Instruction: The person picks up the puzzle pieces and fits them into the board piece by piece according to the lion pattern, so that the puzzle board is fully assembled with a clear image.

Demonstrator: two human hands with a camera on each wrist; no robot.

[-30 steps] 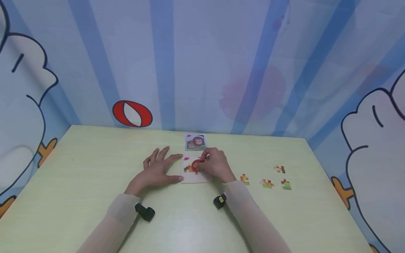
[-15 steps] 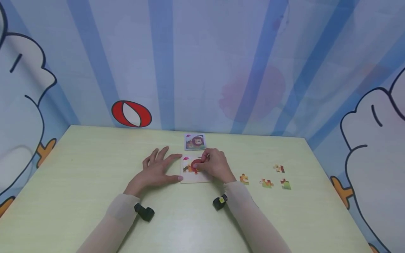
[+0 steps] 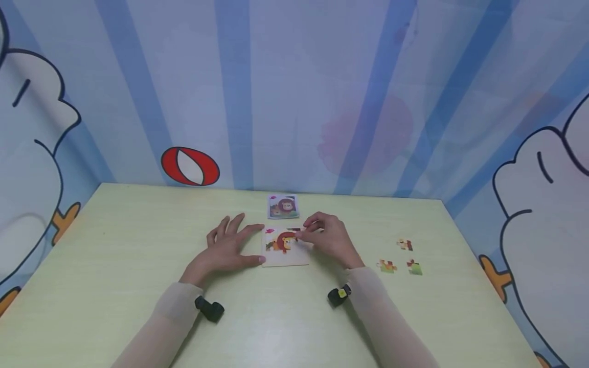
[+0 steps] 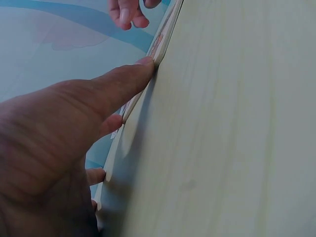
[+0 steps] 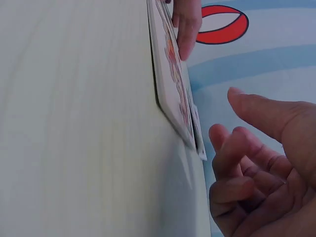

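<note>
A square puzzle board [image 3: 285,248] with a partly built lion picture lies on the pale green table [image 3: 115,245]. My left hand [image 3: 227,248] lies flat on the table beside it, fingers straight, thumb tip against the board's left edge [image 4: 163,37]. My right hand [image 3: 329,237] hovers just off the board's right edge, its fingers loosely curled and holding nothing [image 5: 261,163]. In the right wrist view the board [image 5: 170,74] shows edge-on, with a finger of the left hand [image 5: 187,24] at its far side.
A small lion picture card [image 3: 282,206] lies behind the board near the wall. Three loose puzzle pieces [image 3: 387,266] sit on the table to the right. Curtain walls with blue stripes enclose the table on three sides.
My right hand has lifted off the lion piece on the board and drawn back to the right. The left hand has stayed in place.
</note>
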